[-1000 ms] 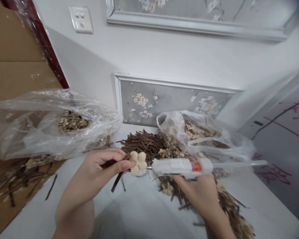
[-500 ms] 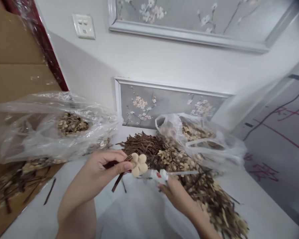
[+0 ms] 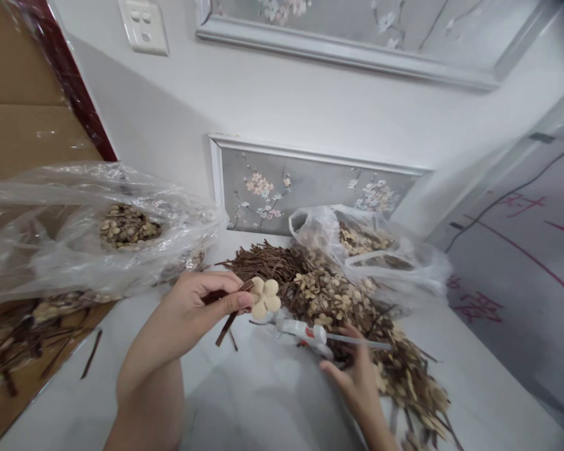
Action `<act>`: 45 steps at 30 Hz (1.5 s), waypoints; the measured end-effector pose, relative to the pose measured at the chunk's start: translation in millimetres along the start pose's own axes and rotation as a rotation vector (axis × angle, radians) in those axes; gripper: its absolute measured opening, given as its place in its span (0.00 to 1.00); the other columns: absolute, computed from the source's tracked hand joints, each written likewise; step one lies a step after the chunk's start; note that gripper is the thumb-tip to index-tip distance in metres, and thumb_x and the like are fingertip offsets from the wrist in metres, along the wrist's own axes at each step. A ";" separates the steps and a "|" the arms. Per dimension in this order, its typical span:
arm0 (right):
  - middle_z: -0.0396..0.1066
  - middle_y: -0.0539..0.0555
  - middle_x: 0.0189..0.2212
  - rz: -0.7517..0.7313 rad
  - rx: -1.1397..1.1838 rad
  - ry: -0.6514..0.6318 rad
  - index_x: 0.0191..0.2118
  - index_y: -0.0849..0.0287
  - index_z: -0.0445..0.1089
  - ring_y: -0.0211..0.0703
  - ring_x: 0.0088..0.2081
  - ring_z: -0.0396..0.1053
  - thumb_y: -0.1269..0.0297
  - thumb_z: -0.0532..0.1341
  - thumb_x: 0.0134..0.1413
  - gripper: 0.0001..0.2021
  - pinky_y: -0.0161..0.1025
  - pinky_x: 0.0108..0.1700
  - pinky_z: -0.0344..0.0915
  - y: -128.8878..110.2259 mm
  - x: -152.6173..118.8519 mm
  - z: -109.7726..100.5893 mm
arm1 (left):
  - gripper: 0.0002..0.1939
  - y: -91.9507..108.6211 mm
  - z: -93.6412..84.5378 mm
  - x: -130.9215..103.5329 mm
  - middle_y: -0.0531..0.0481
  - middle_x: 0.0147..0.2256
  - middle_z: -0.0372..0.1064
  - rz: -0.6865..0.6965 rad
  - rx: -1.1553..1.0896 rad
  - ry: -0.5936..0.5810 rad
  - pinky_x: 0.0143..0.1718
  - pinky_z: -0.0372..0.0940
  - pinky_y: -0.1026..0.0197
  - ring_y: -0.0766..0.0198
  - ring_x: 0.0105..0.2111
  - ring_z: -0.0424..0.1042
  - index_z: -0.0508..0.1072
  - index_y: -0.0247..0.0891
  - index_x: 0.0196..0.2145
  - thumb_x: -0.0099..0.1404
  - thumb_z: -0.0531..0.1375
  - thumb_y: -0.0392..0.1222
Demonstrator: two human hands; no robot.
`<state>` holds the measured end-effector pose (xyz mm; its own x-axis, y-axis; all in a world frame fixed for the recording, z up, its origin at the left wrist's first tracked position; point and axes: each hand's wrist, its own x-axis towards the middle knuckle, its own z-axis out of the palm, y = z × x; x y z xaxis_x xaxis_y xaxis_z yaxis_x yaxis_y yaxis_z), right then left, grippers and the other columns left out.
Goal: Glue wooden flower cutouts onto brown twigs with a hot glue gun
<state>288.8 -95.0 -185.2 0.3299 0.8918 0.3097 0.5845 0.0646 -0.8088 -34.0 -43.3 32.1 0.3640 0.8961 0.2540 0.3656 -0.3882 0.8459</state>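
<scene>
In my left hand [image 3: 202, 304], thumb and fingers are pinched on a cream four-petal flower [image 3: 265, 298] and a thin brown strip [image 3: 225, 329] that hangs below the grip. To its right lies a white hot glue gun [image 3: 305, 332] with a clear glue stick [image 3: 357, 340] poking out of its back end. My right hand [image 3: 355, 373] is beside the glue gun, fingers spread and apart from it, with nothing in them. Behind both hands spreads a pile of cream flower pieces [image 3: 338, 297] with brown strips [image 3: 266, 262] heaped at its left.
A clear plastic bag [image 3: 66, 250] with flower pieces stands at the left, and another plastic bag [image 3: 380, 260] at the back right. Loose brown strips lie on cardboard [image 3: 75, 351] at the left. A framed floral panel [image 3: 310, 188] is on the wall behind the white table [image 3: 249, 401].
My right hand has let go of the glue gun and opened its fingers, moving right and down. My left hand still holds the flower, turned more face-on. The whole view has shifted slightly.
</scene>
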 end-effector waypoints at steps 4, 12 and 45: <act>0.63 0.59 0.43 -0.007 0.125 0.600 0.52 0.58 0.59 0.53 0.43 0.65 0.48 0.59 0.56 0.24 0.50 0.46 0.63 -31.3 -20.1 -18.3 | 0.20 -0.7 -0.9 2.2 0.55 0.22 0.56 0.013 -0.010 -0.018 0.26 0.54 0.66 0.69 0.24 0.57 0.68 0.35 0.21 0.67 0.59 0.49; 0.75 0.56 0.47 -0.322 0.248 -0.439 0.46 0.50 0.77 0.52 0.54 0.65 0.58 0.69 0.50 0.15 0.48 0.57 0.60 -193.4 38.8 -10.3 | 0.21 4.9 3.8 5.2 0.55 0.22 0.57 0.017 -0.005 -0.069 0.26 0.54 0.66 0.69 0.24 0.58 0.66 0.35 0.20 0.67 0.58 0.50; 0.72 0.50 0.19 -0.027 0.487 -0.911 0.25 0.62 0.74 0.31 0.19 0.64 0.53 0.58 0.62 0.21 0.28 0.24 0.60 -196.2 76.8 -3.2 | 0.15 -3.2 24.2 20.3 0.51 0.28 0.73 0.092 0.165 -0.403 0.34 0.61 0.66 0.67 0.29 0.70 0.76 0.37 0.26 0.69 0.58 0.43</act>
<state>201.9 -40.6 -1.0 -0.4835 0.8753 -0.0014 0.1530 0.0830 -0.9847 -7.0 -29.1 23.1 0.6942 0.7136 0.0944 0.4359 -0.5212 0.7337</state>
